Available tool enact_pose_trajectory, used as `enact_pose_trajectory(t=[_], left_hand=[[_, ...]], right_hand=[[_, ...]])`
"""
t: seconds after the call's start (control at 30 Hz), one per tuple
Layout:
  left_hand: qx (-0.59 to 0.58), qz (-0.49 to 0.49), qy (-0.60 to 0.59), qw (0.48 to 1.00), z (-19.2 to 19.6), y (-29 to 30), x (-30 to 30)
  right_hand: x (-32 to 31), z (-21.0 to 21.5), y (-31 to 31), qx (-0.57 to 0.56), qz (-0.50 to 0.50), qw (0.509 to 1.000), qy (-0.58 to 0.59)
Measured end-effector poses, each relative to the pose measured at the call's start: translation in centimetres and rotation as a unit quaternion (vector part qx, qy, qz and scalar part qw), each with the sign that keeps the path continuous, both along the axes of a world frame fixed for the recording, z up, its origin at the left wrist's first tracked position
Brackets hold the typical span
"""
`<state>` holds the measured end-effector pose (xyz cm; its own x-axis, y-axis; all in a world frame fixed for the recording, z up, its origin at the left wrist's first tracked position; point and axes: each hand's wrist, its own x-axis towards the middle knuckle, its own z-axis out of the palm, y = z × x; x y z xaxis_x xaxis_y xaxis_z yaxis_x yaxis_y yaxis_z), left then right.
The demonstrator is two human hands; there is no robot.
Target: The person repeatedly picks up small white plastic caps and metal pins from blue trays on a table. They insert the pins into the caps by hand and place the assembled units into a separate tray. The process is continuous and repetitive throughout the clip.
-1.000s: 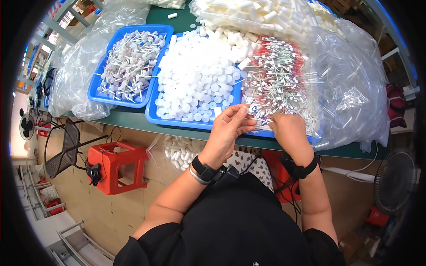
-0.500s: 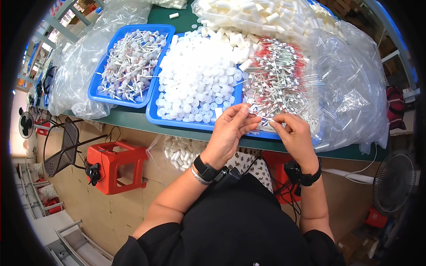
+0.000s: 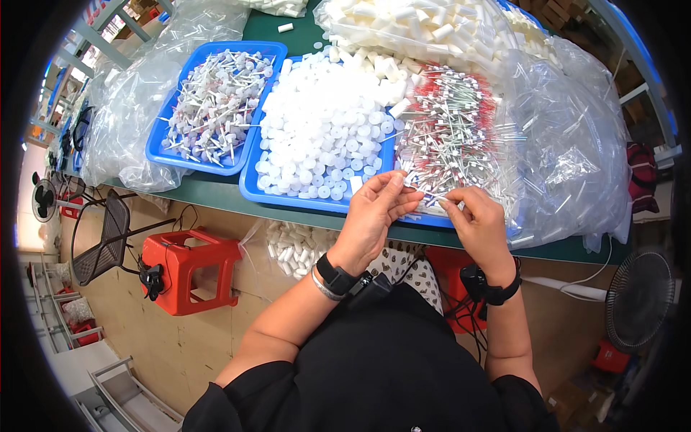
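White thin stick (image 3: 430, 196) pinched between both hands at near edge of green table (image 3: 216, 193), over front rim of big blue tray (image 3: 288, 197). Left hand (image 3: 376, 212) fingers curled shut on stick's left end, right hand (image 3: 479, 223) pinching the other end; hands close together, not touching. Tray holds white round caps (image 3: 324, 137) on left, pile of red-tipped sticks (image 3: 450, 133) on right. Second blue tray (image 3: 162, 151) further left holds assembled cap-sticks (image 3: 216, 108). Clear plastic bags (image 3: 576, 151) at right. Red stool (image 3: 188, 268) on floor below.
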<state>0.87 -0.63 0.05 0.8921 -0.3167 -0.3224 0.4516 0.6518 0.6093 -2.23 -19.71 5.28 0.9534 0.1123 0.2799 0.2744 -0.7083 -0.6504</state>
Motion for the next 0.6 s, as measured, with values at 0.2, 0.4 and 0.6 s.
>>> enact_pose_trajectory(t=[0.2, 0.4, 0.6], left_hand=[[-0.025, -0.01, 0.019, 0.999, 0.0, -0.1, -0.3], [-0.024, 0.002, 0.009, 1.0, 0.2, 0.4, -0.3], [0.001, 0.03, 0.015, 0.999, 0.5, 1.2, 0.0]], right_hand=[[0.1, -0.6, 0.3, -0.025, 0.021, 0.996, -0.081], [0.0, -1.0, 0.0, 0.03, 0.021, 0.999, -0.024], [-1.4, 1.0, -1.4, 0.0, 0.024, 0.997, 0.078]])
